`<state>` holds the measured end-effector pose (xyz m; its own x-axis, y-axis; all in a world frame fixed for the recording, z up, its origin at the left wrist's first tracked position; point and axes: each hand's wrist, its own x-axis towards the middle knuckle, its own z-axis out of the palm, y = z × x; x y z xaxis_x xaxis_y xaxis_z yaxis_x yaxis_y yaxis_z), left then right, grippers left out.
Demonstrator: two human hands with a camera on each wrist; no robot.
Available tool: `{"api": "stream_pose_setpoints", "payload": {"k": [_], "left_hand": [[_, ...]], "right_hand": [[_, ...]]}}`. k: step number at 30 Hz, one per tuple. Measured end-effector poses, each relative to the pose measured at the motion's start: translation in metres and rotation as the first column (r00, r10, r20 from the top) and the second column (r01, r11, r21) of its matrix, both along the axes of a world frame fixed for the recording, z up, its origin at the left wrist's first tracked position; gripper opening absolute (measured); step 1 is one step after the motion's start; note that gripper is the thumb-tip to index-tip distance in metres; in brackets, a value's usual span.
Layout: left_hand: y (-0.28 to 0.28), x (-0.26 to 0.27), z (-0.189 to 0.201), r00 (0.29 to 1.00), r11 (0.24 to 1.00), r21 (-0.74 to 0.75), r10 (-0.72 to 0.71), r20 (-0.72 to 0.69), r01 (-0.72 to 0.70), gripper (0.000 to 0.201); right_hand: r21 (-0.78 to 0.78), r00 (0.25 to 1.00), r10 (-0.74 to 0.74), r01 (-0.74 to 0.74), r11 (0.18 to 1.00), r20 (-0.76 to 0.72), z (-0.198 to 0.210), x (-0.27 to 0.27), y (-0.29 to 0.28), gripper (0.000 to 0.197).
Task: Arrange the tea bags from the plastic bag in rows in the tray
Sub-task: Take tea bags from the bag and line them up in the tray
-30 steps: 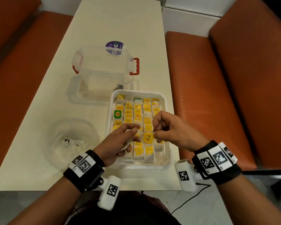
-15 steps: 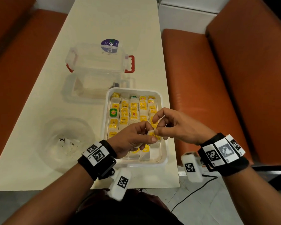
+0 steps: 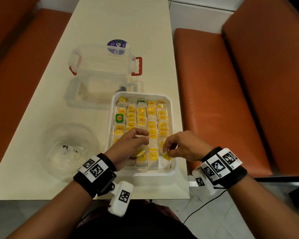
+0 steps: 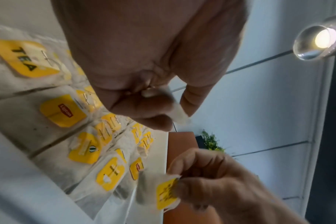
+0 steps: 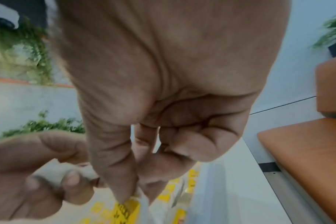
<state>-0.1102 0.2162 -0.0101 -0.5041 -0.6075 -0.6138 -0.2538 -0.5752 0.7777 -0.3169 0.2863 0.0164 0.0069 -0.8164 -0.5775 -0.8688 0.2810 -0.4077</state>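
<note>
A white tray (image 3: pixel 145 173) near the table's front edge holds several rows of tea bags (image 3: pixel 152 125) with yellow tags. My left hand (image 3: pixel 144 139) hovers over the tray's near left part and pinches a white tea bag (image 4: pixel 175 106) between thumb and forefinger. My right hand (image 3: pixel 167 151) is over the near right corner, pinching a tea bag by its yellow tag (image 3: pixel 167 155), which also shows in the left wrist view (image 4: pixel 166 194) and the right wrist view (image 5: pixel 128 209). The clear plastic bag (image 3: pixel 67 149) lies crumpled left of the tray, with dark tea dust inside.
A clear storage box with red handles (image 3: pixel 102 61) stands behind the tray, its clear lid (image 3: pixel 91 94) lying flat in front of it. Orange bench seats (image 3: pixel 214 100) flank the cream table (image 3: pixel 124 21). The tray's right rim is close to the table edge.
Half a second ago both hands met over one tea bag. They have since drawn apart; my right hand has dropped to the tray's near right corner with its tagged bag.
</note>
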Motion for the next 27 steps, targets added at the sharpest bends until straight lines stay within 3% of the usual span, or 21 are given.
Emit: {"api": "stream_pose_setpoints", "payload": {"k": [4, 10, 16, 27], "left_hand": [[-0.001, 0.007, 0.000, 0.994, 0.990, 0.123, 0.086, -0.074, -0.076, 0.033], [0.001, 0.017, -0.004, 0.987, 0.991, 0.111, 0.085, -0.134, -0.070, 0.055], [0.004, 0.024, -0.003, 0.979, 0.989, 0.130, 0.093, -0.180, -0.071, 0.046], [0.002, 0.028, -0.003, 0.973, 0.979, 0.155, 0.160, -0.167, -0.134, 0.038]], "right_hand": [[0.033, 0.994, 0.070, -0.067, 0.997, -0.085, -0.008, 0.006, -0.001, 0.014], [0.040, 0.967, 0.162, -0.157, 0.987, -0.198, -0.015, 0.016, -0.001, 0.019], [-0.039, 0.930, 0.167, -0.189, 0.981, -0.327, -0.025, 0.019, -0.010, 0.018], [-0.174, 0.906, 0.182, -0.264, 0.949, -0.383, -0.040, 0.012, -0.011, 0.020]]}}
